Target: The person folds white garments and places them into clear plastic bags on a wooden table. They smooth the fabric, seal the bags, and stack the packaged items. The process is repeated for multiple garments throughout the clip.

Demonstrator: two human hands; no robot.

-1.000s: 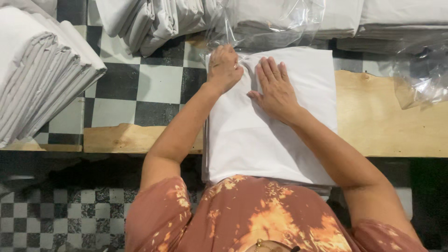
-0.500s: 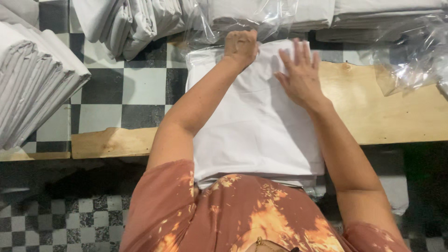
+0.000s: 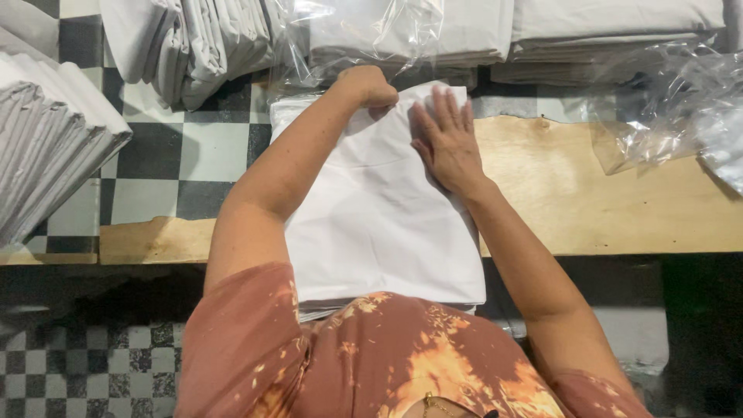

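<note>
Vs 0.5 s ago, both hands sit a bit nearer the far end of the folded white cloth stack point(image 3: 371, 209): left hand point(image 3: 370, 85) is fisted at its far edge, gripping cloth or bag film, can't tell which; right hand point(image 3: 447, 139) lies flat, fingers spread, w/ nothing held. Stack lies lengthwise on the wooden surface point(image 3: 588, 193), near end past the surface's near edge, free room to its right. Clear plastic bags point(image 3: 364, 31) cover white folded piles along the far edge, another loose bag point(image 3: 665, 116) far right; more folded piles point(image 3: 54, 147) left.

The left hand point(image 3: 371, 87) hides its fingertips; the folded white cloth's point(image 3: 379, 209) near edge lies under the torso.
</note>
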